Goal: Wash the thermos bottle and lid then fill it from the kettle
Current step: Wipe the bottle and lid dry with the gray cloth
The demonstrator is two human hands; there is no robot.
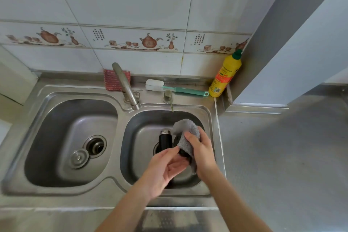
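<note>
Over the right basin of the double stainless-steel sink (211,137), the right hand (202,151) gripped a grey cleaning cloth (187,135) wrapped on a small dark lid (183,152). The left hand (165,167) cupped the lid from below, fingers half-curled. A black cylindrical thermos bottle (165,140) stood upright in that basin, just beside the hands.

The right basin (209,118) is crowded by both hands and the upright thermos bottle (165,140); the faucet (125,84) overhangs its back-left rim, while the left basin (56,118) holds only a loose drain plug (79,158)

Lid (183,153) — mostly behind cloth (185,133)
</note>
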